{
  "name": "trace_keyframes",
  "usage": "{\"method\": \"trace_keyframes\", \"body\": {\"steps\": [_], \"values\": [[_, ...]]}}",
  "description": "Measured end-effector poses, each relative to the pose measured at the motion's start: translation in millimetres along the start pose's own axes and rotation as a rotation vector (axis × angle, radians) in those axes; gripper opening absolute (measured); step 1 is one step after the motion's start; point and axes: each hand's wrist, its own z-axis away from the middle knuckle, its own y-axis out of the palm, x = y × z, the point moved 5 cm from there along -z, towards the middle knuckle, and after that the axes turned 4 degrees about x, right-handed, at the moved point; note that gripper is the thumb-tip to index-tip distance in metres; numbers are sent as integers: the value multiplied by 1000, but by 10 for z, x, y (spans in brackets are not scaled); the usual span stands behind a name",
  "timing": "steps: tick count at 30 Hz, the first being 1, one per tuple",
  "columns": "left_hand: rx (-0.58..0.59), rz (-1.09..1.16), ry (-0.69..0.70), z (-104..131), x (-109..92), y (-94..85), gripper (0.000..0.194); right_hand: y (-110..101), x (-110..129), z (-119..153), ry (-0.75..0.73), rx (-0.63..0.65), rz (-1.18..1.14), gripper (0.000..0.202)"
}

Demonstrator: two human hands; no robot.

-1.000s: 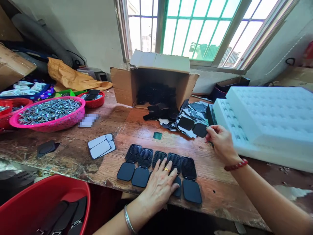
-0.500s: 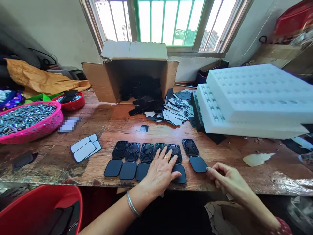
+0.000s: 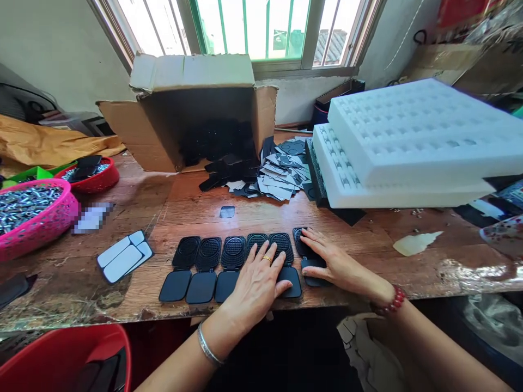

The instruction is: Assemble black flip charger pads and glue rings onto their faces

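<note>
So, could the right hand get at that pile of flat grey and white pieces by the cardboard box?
Probably yes: the right hand rests on the rightmost black hinged piece, and the pile lies ahead and to its left, with flat tabletop between. The white foam trays sit right of that path.

black cases (image 3: 175, 286): six; five at or beside the left hand (image 3: 257, 276), one under the right hand (image 3: 341, 268)
white trays (image 3: 429, 128): two, right of both hands
open box (image 3: 196, 71): one, beyond the hands
pink basket (image 3: 57, 220): one, left
</note>
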Motion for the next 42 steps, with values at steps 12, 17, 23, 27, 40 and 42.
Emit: {"method": "trace_keyframes", "body": {"steps": [12,17,23,27,40,42], "values": [[47,-4,-3,-4,-7,-26,61,113,58,119,-142,-7,165,84],[22,-13,-14,10,-9,0,60,152,21,135,-177,-29,178,88],[-3,-15,-11,25,-8,-12,58,148,93,125,-177,-5,181,83],[25,-13,-34,18,-11,-47,58,141,128,119,-155,-8,150,83],[-151,-81,49,27,51,85,66,-141,233,363,-146,-451,-124,30],[-176,-79,72,32,2,56,64,-293,89,620,-17,-716,-103,9]]}}
